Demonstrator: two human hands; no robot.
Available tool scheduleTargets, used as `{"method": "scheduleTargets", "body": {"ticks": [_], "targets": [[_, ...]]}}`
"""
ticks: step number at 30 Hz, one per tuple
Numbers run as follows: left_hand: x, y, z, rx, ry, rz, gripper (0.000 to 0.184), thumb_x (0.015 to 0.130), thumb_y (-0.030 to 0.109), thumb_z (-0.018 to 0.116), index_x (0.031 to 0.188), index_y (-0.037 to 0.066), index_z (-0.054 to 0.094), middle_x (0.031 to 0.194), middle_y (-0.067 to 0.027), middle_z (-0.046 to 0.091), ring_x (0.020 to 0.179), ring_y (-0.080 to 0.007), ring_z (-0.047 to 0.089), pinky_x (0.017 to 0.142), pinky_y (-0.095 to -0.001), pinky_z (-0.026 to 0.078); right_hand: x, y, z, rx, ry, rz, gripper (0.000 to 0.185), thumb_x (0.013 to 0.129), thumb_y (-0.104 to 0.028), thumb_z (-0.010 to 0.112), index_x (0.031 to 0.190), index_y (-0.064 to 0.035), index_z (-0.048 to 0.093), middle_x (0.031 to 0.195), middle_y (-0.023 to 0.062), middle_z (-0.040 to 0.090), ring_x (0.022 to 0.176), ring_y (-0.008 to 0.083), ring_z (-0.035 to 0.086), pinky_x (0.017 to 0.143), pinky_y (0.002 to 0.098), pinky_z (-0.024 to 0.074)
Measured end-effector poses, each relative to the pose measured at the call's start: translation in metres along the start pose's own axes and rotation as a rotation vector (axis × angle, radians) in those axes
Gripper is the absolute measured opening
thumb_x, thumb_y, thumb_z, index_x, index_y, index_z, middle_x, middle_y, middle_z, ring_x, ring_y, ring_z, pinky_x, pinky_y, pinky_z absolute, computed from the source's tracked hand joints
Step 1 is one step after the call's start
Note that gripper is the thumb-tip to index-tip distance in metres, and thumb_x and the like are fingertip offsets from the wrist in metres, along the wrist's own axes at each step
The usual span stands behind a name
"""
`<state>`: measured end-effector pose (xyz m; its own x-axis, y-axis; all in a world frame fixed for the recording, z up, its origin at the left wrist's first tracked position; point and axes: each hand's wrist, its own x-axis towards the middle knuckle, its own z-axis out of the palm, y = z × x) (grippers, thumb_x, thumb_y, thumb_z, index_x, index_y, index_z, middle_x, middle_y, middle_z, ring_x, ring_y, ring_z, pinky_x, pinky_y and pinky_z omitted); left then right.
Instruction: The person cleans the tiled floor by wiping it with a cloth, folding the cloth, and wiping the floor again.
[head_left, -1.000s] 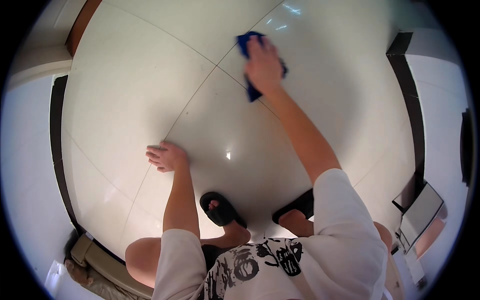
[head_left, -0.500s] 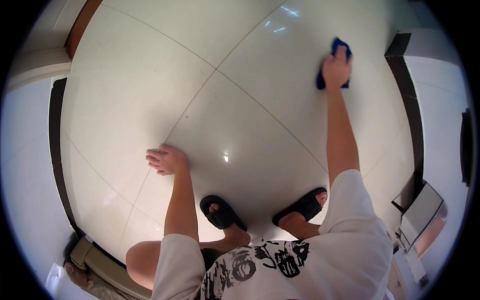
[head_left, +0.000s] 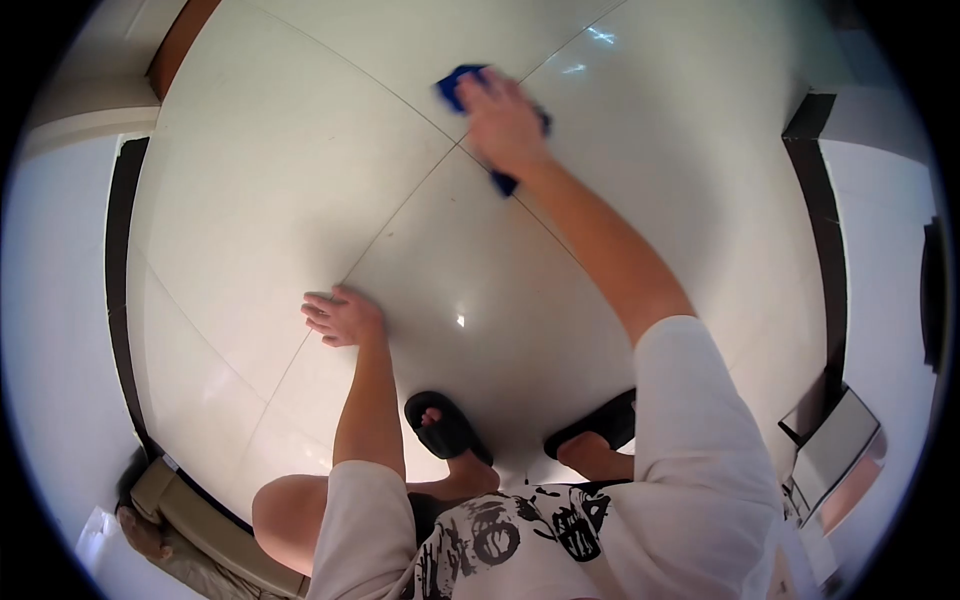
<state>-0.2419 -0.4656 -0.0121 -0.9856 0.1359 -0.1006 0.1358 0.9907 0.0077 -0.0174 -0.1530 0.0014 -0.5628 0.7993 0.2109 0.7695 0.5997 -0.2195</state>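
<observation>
A dark blue cloth (head_left: 462, 88) lies against the tiled floor (head_left: 300, 160), pressed under my right hand (head_left: 505, 125). Its edges stick out beyond the fingers and below the palm; the rest is covered by the hand. The fingers are slightly smeared by motion. My left hand (head_left: 345, 317) is planted on the tiles at lower left, fingers spread, with nothing in it. It rests over a grout line, left of my feet.
Black slides (head_left: 443, 425) are on my feet just in front of my body. Dark skirting runs along the walls at left (head_left: 117, 240) and right. A beige padded item (head_left: 190, 510) sits at lower left, and a boxy grey-white object (head_left: 835, 440) at lower right.
My right hand has swept the blue cloth leftward across the floor, from the right side to near the tile-joint crossing. The left hand stays in place; the view has shifted slightly.
</observation>
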Motion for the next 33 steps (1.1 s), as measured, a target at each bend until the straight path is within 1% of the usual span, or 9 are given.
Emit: {"method": "scheduleTargets", "body": {"ticks": [3, 9, 14, 19, 22, 25, 28, 31, 33], "targets": [[0.0, 0.002, -0.001, 0.002, -0.004, -0.005, 0.074, 0.109, 0.056, 0.03, 0.171, 0.016, 0.018, 0.179, -0.0099, 0.015, 0.164, -0.0319, 0.013, 0.127, -0.059, 0.015, -0.017, 0.113, 0.0, -0.064, 0.167, 0.199, 0.05, 0.097, -0.015, 0.053, 0.145, -0.0026, 0.058, 0.15, 0.0188, 0.058, 0.137, 0.0421, 0.053, 0.114, 0.0511, 0.0445], [-0.002, -0.003, 0.001, 0.007, 0.04, 0.021, 0.075, 0.11, 0.056, 0.032, 0.171, 0.015, 0.019, 0.178, -0.0106, 0.016, 0.164, -0.033, 0.014, 0.125, -0.0612, 0.017, -0.14, 0.238, -0.064, -0.28, -0.01, 0.419, 0.063, 0.105, -0.027, 0.052, 0.158, 0.0029, 0.041, 0.168, 0.0154, 0.041, 0.155, 0.0439, 0.033, 0.125, 0.0519, 0.0315], [-0.002, 0.004, -0.001, 0.004, 0.047, 0.027, 0.073, 0.11, 0.055, 0.033, 0.17, 0.014, 0.022, 0.178, -0.0104, 0.019, 0.163, -0.0336, 0.015, 0.125, -0.0629, 0.018, -0.257, 0.196, -0.122, 0.057, -0.44, 0.185, 0.075, 0.103, -0.029, 0.061, 0.16, 0.0101, 0.031, 0.169, 0.0283, 0.029, 0.158, 0.0476, 0.022, 0.132, 0.0529, 0.0169], [-0.005, 0.003, -0.003, 0.005, 0.033, 0.019, 0.073, 0.11, 0.055, 0.031, 0.17, 0.014, 0.02, 0.178, -0.0095, 0.017, 0.164, -0.0331, 0.013, 0.126, -0.0633, 0.018, -0.277, 0.145, -0.204, 0.189, -0.79, 0.233, 0.08, 0.1, -0.036, 0.066, 0.163, 0.0014, 0.033, 0.173, 0.0185, 0.027, 0.162, 0.0408, 0.018, 0.131, 0.05, 0.0223], [-0.004, 0.004, -0.005, -0.014, 0.025, 0.02, 0.074, 0.11, 0.056, 0.031, 0.171, 0.015, 0.018, 0.178, -0.0094, 0.014, 0.164, -0.0328, 0.013, 0.126, -0.0636, 0.018, -0.304, 0.138, -0.234, 0.101, -0.741, 0.228, 0.077, 0.1, -0.036, 0.066, 0.164, -0.0048, 0.034, 0.174, 0.0133, 0.027, 0.163, 0.0372, 0.018, 0.13, 0.0482, 0.0264], [0.001, 0.0, -0.001, -0.012, 0.013, 0.025, 0.074, 0.111, 0.056, 0.03, 0.171, 0.015, 0.015, 0.179, -0.0101, 0.012, 0.164, -0.033, 0.013, 0.126, -0.0639, 0.018, -0.353, 0.137, -0.25, 0.112, -0.61, 0.125, 0.072, 0.098, -0.031, 0.068, 0.161, -0.0082, 0.041, 0.167, 0.0129, 0.04, 0.157, 0.0354, 0.033, 0.124, 0.0488, 0.0368], [0.01, -0.007, 0.001, -0.078, -0.006, 0.054, 0.073, 0.111, 0.056, 0.029, 0.17, 0.015, 0.02, 0.177, -0.0113, 0.017, 0.163, -0.0337, 0.015, 0.124, -0.067, 0.018, -0.384, 0.136, -0.245, 0.115, -0.375, 0.327, 0.061, 0.096, -0.025, 0.071, 0.153, -0.0107, 0.053, 0.147, 0.0123, 0.058, 0.137, 0.034, 0.054, 0.111, 0.0473, 0.0472], [-0.005, 0.005, 0.007, -0.1, 0.297, 0.102, 0.069, 0.11, 0.053, 0.04, 0.165, 0.011, 0.033, 0.169, -0.0135, 0.035, 0.157, -0.0357, 0.03, 0.124, -0.0618, 0.024, -0.409, 0.124, -0.193, 0.206, -0.045, 0.657, 0.051, 0.094, -0.022, 0.073, 0.142, -0.0111, 0.062, 0.127, 0.0112, 0.065, 0.117, 0.033, 0.062, 0.099, 0.0454, 0.0514], [-0.023, 0.023, 0.026, -0.308, 0.48, 0.617, 0.062, 0.106, 0.044, 0.052, 0.158, 0.009, 0.044, 0.16, -0.0139, 0.047, 0.149, -0.0372, 0.041, 0.121, -0.0571, 0.032, -0.409, 0.117, -0.171, 0.184, 0.057, 0.688, 0.049, 0.094, -0.022, 0.074, 0.14, -0.0108, 0.064, 0.121, 0.0112, 0.066, 0.113, 0.0329, 0.063, 0.097, 0.044, 0.052]]}}
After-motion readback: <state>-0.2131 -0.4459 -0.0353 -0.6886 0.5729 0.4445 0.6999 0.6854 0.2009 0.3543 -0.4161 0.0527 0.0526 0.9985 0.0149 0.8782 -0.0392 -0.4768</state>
